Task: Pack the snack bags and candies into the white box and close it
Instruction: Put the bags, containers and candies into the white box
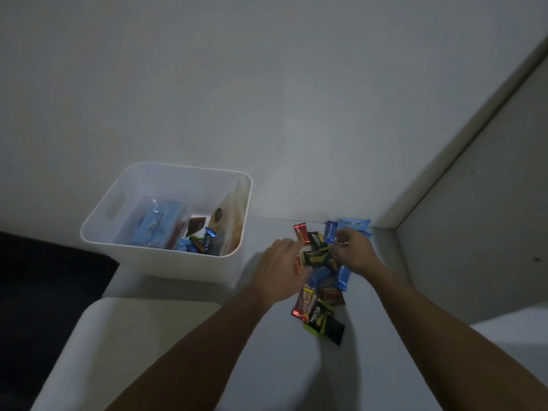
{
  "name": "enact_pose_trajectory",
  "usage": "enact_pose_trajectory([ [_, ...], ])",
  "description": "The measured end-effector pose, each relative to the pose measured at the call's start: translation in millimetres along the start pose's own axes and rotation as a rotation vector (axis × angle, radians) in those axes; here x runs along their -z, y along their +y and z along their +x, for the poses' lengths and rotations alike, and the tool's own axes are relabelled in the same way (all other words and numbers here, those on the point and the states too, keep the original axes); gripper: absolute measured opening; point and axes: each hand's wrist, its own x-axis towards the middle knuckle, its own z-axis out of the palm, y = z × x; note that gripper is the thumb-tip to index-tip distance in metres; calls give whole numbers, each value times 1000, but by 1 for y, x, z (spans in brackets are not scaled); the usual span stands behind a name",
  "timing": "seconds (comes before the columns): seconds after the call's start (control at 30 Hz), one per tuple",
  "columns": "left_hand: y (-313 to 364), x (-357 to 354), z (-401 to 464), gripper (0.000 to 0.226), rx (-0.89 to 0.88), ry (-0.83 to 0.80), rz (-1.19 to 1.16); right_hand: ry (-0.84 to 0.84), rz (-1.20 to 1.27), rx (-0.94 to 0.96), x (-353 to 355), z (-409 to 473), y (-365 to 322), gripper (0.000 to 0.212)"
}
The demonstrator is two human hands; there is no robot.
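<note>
White tabletop against wall, dim room — candies, white box

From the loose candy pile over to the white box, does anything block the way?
Nothing visible does. The candy pile lies on the white surface right of the white box, with only bare surface between. The box is open-topped, no lid on it. Both the left hand and right hand are already on the pile.

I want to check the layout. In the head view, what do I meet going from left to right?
white box → left hand → right hand → side wall
</note>
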Motion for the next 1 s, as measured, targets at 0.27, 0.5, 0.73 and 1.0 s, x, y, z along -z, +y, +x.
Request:
enact_pose_trajectory([
  [0.27,4,-93,-29,119,222,-242,120,-123,-150,10,-18,-10,98,84],
  [0.5,19,-149,-39,140,362,-300,140,-114,-340,111,-41,16,127,110],
  [0.73,17,-173,-43,103,374,-78,160,-103,-476,196,-64,34,135,97],
  [1.0,-9,-180,-51,38,250,267,230,169,-462,323,-63,19,151,41],
])
